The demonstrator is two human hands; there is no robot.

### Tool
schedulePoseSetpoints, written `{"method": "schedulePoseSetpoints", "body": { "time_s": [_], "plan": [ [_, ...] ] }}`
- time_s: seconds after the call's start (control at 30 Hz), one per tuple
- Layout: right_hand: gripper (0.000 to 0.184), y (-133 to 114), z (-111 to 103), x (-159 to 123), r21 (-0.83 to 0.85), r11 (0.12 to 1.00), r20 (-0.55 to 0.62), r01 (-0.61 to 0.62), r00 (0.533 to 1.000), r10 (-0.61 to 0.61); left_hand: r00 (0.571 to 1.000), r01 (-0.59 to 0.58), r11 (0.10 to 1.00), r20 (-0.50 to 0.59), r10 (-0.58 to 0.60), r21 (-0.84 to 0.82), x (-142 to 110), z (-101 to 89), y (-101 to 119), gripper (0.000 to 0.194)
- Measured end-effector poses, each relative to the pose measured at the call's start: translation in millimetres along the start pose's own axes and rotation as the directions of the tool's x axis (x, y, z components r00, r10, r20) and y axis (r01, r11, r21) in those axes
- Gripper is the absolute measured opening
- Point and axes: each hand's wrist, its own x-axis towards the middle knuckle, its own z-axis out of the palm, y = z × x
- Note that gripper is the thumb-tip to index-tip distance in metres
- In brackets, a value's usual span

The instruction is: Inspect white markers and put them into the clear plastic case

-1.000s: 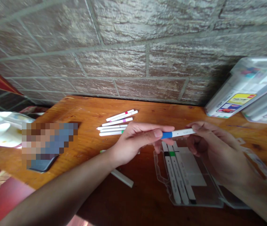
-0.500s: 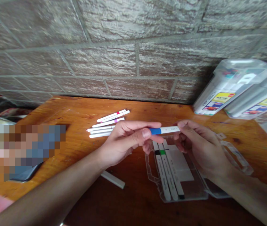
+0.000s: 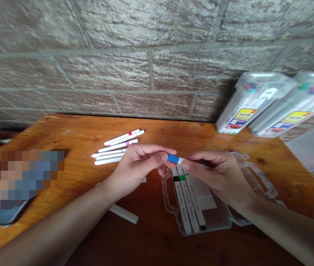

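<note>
A white marker with a blue band (image 3: 173, 158) is held level between my two hands above the table. The thumb and fingers of my left hand (image 3: 137, 164) pinch its blue end. My right hand (image 3: 217, 173) grips the white part, and its fingers hide most of the barrel. Below them lies an open clear plastic case (image 3: 217, 220). Inside it rest a black-banded marker (image 3: 183, 205), a green-banded marker (image 3: 189, 203) and a third white marker (image 3: 200, 217) with a dark end.
Several white markers (image 3: 118, 147) lie loose at the back left of the wooden table (image 3: 71, 136). Another marker (image 3: 124, 214) lies below my left forearm. Two filled marker cases (image 3: 241, 107) stand against the stone wall (image 3: 129, 70). A blurred-out dark device (image 3: 10, 216) is at the left.
My right hand has slid along the marker toward the blue band and now covers more of the barrel. The whole view has shifted, so the scene sits a little further left.
</note>
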Motion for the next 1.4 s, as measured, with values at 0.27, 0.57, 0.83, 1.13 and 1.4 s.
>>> {"method": "schedulePoseSetpoints", "body": {
  "time_s": [0.27, 0.57, 0.83, 1.13, 1.4],
  "plan": [
    [0.010, 9.0, 0.4, -2.4, 0.025, 1.000, 0.050, 0.015, 0.999, -0.017, 0.994, 0.070, 0.990, 0.092, -0.059, -0.120, 0.1, -1.6, -0.1, 0.014],
    [0.017, -7.6, -1.0, -5.3, 0.096, 0.995, 0.289, 0.035, 0.955, -0.062, 0.938, 0.288, 0.875, 0.297, -0.177, -0.389, -3.9, 0.7, 4.6, 0.018],
    [0.021, -6.7, -2.4, -5.3, -0.025, 0.999, 0.201, 0.043, 0.979, -0.037, 0.941, 0.286, 0.856, 0.296, -0.165, -0.431, -2.6, 0.3, 1.9, 0.016],
    [0.026, -4.5, -1.6, -3.8, -0.060, 0.998, 0.164, 0.015, 0.986, -0.005, 0.959, 0.238, 0.898, 0.235, -0.157, -0.369, 0.5, -0.2, 1.1, 0.012],
    [0.015, -0.2, 0.6, -5.1, -0.009, 0.999, 0.133, -0.043, 0.990, 0.044, 0.970, 0.168, 0.953, 0.216, -0.114, -0.253, -2.1, -0.1, -0.6, 0.013]
  ]
}}
